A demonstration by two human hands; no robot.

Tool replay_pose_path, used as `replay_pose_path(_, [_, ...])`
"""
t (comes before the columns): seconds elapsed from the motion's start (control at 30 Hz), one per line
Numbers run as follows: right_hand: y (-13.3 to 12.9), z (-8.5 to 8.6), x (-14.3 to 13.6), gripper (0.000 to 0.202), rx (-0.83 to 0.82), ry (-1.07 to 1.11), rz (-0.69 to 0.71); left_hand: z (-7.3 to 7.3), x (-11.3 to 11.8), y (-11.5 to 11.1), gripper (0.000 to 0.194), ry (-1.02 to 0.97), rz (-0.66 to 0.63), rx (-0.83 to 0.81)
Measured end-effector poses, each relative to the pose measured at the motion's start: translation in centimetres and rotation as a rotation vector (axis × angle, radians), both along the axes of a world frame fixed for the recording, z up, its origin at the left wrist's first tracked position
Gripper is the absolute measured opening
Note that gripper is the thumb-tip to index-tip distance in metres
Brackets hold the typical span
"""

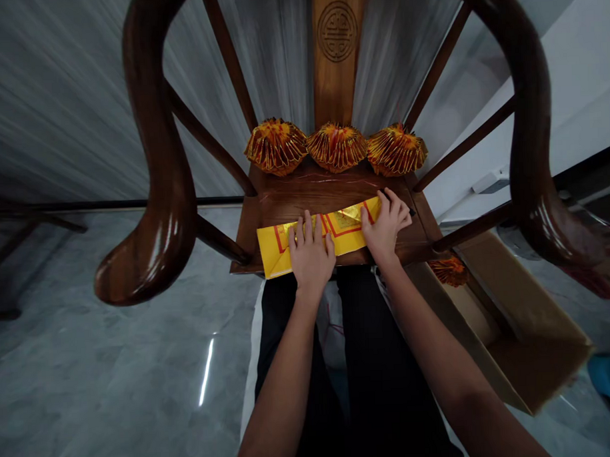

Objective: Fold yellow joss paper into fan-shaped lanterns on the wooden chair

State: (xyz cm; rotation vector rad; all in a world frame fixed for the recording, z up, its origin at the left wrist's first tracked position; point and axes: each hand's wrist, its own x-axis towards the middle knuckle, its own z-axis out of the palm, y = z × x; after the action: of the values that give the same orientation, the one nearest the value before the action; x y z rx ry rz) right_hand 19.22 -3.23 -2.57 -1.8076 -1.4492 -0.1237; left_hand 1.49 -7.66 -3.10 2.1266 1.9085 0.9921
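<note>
Hands (pixel 310 251) apparently flat, partly hiding yellow paper (pixel 273 251).

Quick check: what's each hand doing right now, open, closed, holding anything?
Left hand: open, flat, pressing on the yellow paper.
Right hand: open, fingers bent, on the paper's right end; no firm grip visible.

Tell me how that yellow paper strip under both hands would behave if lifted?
The yellow paper strip looks thin and folded, so probably light and floppy, sagging at its ends. Its gold foil seems glossy, likely slippery on the wooden seat.
</note>
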Motion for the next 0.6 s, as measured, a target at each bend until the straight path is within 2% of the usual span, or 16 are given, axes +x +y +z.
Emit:
replay_pose_path(0.1, [-0.5, 0.1, -0.5, 0.049, 0.034, -0.035, 0.032, 0.0, 0.0, 0.0, 0.059, -0.02, 0.005, -0.004])
replay_pose_path(0.27, [-1.5, 0.0, -0.3, 0.025, 0.119, 0.024, 0.133, 0.0, 0.1, 0.0, 0.058, -0.052, 0.006, 0.003])
replay_pose_path(0.33, [-2.1, -0.2, 0.2, 0.028, 0.173, 0.057, 0.194, 0.1, 0.1, 0.0, 0.058, -0.053, 0.006, 0.003])
replay_pose_path(0.43, [-3.5, -0.9, 1.0, 0.035, 0.23, 0.087, 0.188, 0.1, 0.1, 0.0, 0.058, -0.038, 0.008, 0.001])
replay_pose_path(0.6, [-5.4, -1.9, 1.4, 0.025, 0.033, -0.021, 0.094, 0.2, 0.1, 0.0, 0.058, -0.013, 0.004, 0.002])
